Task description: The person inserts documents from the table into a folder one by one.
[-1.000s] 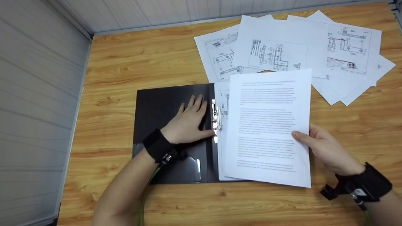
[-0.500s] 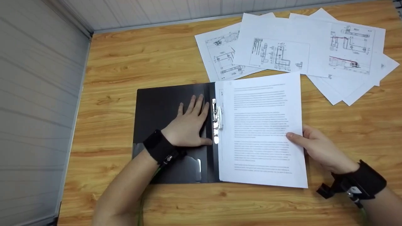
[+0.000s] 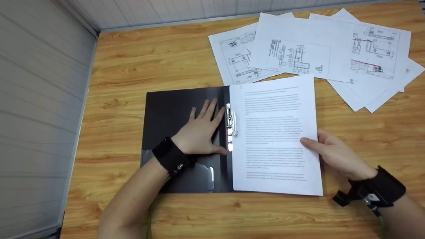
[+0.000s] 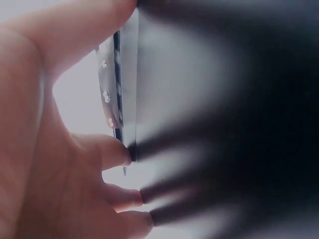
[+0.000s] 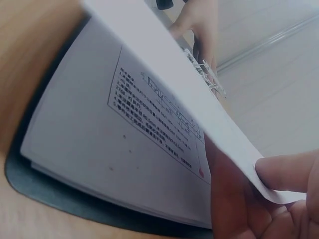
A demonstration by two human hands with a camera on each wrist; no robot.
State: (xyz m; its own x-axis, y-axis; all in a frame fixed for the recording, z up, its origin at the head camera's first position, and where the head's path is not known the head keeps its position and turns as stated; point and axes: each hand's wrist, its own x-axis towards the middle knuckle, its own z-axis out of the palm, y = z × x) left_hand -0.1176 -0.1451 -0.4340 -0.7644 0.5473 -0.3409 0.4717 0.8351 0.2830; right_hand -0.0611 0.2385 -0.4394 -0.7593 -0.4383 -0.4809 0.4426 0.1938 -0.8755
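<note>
A black folder [image 3: 179, 103] lies spread on the table, with a metal clip [image 3: 229, 127] along its spine. My left hand [image 3: 196, 134] rests flat on the folder's left cover, fingers spread, thumb tip near the clip. My right hand [image 3: 335, 154] pinches the right edge of a sheet of printed text [image 3: 274, 132], thumb on top and fingers beneath. The text sheet's left edge lies along the clip. In the right wrist view, the sheet's held side is raised above a drawing sheet [image 5: 94, 129] in the folder.
Several loose drawing sheets [image 3: 298, 30] are fanned out at the back right of the wooden table [image 3: 116, 66], some near the folder's top edge. A grey panel wall [image 3: 43, 99] borders the table on the left, another runs along the back.
My right hand has moved left with the text sheet, bringing its left edge to the clip and covering the drawing that showed there. My left hand has stayed on the cover.
</note>
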